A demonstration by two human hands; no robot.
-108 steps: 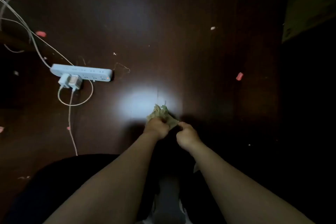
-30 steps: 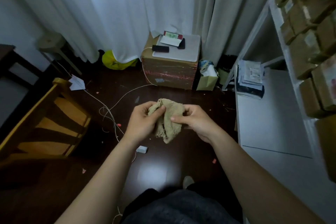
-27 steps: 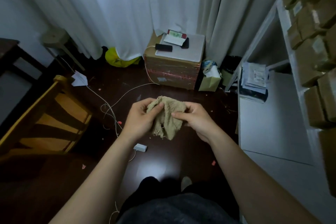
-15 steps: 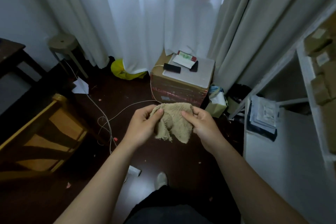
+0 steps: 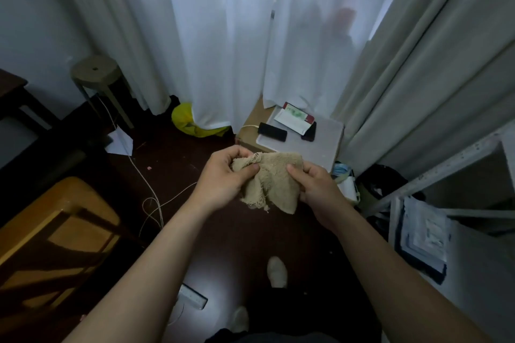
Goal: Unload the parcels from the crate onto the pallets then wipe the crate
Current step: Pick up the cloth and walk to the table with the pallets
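Now the rag [image 5: 271, 181] is up in the air in front of the person, over the dark floor [image 5: 237, 239]. The left hand [image 5: 223, 175] pinches its frayed corner, and the right hand [image 5: 317, 189] grips the other side. It looks soft, fuzzy and tan, and it hangs in folds. This seems to be the wiping part. Next the rag must go to the crate, maybe the yellow slatted thing [image 5: 55, 220] low on the left.

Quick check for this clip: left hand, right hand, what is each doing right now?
Left hand: closed, pinching one corner of the beige cloth.
Right hand: closed, thumb and fingers gripping the same cloth's other side.
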